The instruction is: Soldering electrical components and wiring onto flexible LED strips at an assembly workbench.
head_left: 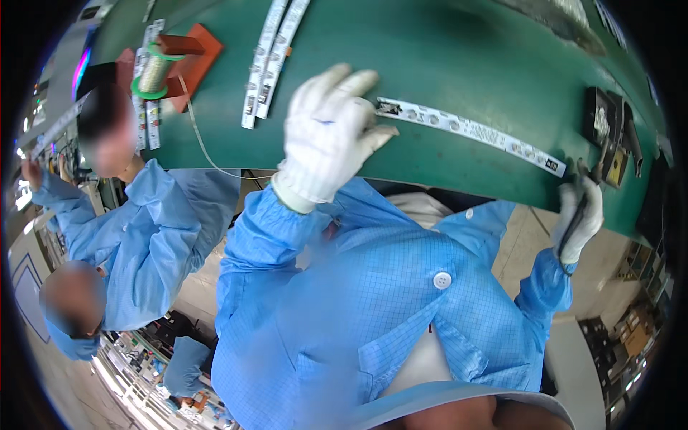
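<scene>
My left hand (pixel 326 136), in a white glove, is over the bench beside the left end of a narrow white circuit board strip (pixel 466 129). Its fingers are partly curled, with thumb and forefinger close together. Pale solder wire (pixel 204 147) runs from a green-rimmed spool (pixel 153 74) to this glove and disappears behind its wrist; the wire's end is hidden. Near the bench's right front edge, my gloved right hand (pixel 586 218) is closed around a dark, slim soldering iron (pixel 571 223). The iron is well apart from the left hand, close to the strip's right end.
Two more strips (pixel 269 64) lie behind my left hand on the green bench (pixel 430 43). The spool sits on a red-brown holder (pixel 204 57), with further strips (pixel 147 118) beside it. A black stand (pixel 609 129) is at the right. Another person in blue (pixel 154 222) sits at left.
</scene>
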### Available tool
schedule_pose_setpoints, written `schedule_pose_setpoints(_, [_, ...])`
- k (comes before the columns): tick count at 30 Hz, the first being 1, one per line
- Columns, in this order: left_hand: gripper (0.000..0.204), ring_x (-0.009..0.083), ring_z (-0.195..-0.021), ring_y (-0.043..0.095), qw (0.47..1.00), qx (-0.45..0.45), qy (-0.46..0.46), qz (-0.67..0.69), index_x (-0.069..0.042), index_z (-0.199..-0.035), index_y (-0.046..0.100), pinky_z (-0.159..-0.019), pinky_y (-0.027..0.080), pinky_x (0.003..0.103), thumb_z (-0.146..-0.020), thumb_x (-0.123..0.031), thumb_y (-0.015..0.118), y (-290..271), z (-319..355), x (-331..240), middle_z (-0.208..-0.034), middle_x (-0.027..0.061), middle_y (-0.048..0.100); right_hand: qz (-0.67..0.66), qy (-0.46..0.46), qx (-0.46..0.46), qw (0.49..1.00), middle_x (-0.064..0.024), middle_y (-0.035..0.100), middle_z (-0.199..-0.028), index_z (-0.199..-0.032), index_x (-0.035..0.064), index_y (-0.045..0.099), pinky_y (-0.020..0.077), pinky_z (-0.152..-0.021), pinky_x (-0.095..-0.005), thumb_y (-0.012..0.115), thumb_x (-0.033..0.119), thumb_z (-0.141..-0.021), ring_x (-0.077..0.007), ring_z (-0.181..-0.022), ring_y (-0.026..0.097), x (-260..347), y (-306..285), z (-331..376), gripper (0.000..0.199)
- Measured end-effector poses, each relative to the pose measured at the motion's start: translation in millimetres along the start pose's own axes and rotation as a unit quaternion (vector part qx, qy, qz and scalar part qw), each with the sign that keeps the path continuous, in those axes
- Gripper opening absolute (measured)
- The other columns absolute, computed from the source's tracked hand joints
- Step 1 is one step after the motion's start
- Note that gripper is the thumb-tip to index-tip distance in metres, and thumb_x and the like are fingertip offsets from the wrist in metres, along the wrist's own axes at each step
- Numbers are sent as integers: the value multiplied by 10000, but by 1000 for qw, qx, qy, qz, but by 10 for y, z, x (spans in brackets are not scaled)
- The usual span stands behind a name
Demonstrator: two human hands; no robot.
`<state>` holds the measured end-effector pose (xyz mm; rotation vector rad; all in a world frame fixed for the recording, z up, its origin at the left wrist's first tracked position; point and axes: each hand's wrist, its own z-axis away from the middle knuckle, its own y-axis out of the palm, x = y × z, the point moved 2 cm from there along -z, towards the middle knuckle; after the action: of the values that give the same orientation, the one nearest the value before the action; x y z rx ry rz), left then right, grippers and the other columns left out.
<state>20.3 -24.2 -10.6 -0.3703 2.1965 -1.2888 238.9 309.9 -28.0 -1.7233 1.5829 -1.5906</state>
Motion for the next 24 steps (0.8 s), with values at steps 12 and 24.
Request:
schedule_pose_setpoints(12, [197,139,-664,634,791,2,-414,451,42,-895,598,-598,498,254,-741,-29,699,-840,194,199,-872,105,667,-58,-157,-3,986,-145,688,-1066,-1097,48,579,515,-844,-387,760,-18,-763,-310,-973,643,301,578,-80,386])
schedule_pose_setpoints(24, [202,229,-740,668,812,-387,-276,338,100,-940,546,-722,573,302,-821,-45,619,-1034,-820,1350,-854,150,641,-67,-107,-32,992,-126,689,-1045,-1049,46,620,496,-852,-382,768,-1,-753,-302,-959,639,272,524,11,334])
